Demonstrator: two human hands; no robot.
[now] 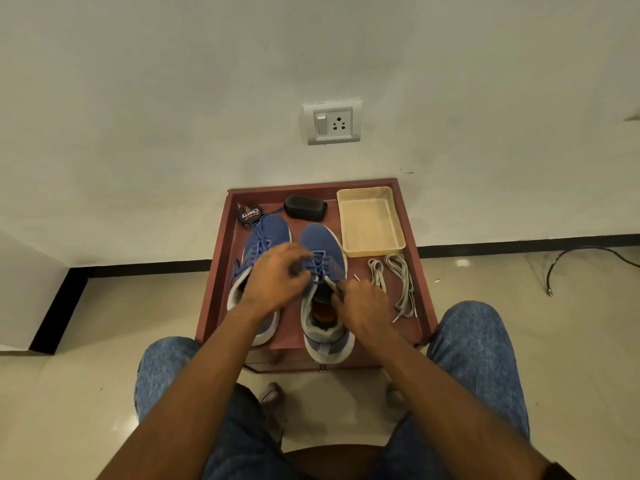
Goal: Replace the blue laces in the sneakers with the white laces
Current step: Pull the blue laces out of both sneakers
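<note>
At the centre of the frame the left hand point(277, 278) pinches the blue laces point(320, 266) of the right-hand sneaker point(323, 292), a woven-mesh shoe with a grey padded collar. The right hand point(363, 304) curls its fingers on that collar's edge. The second sneaker point(258, 258) lies just left. Flat white laces point(398, 282) lie coiled to the right on the reddish wooden table point(214, 278), below a cream plastic tray point(370, 220). At upper left, a round tin point(250, 215) reads "Cherry".

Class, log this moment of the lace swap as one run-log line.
stage: unlacing right sneaker | left hand: on blue laces | right hand: at collar | white laces: untouched on table
</note>
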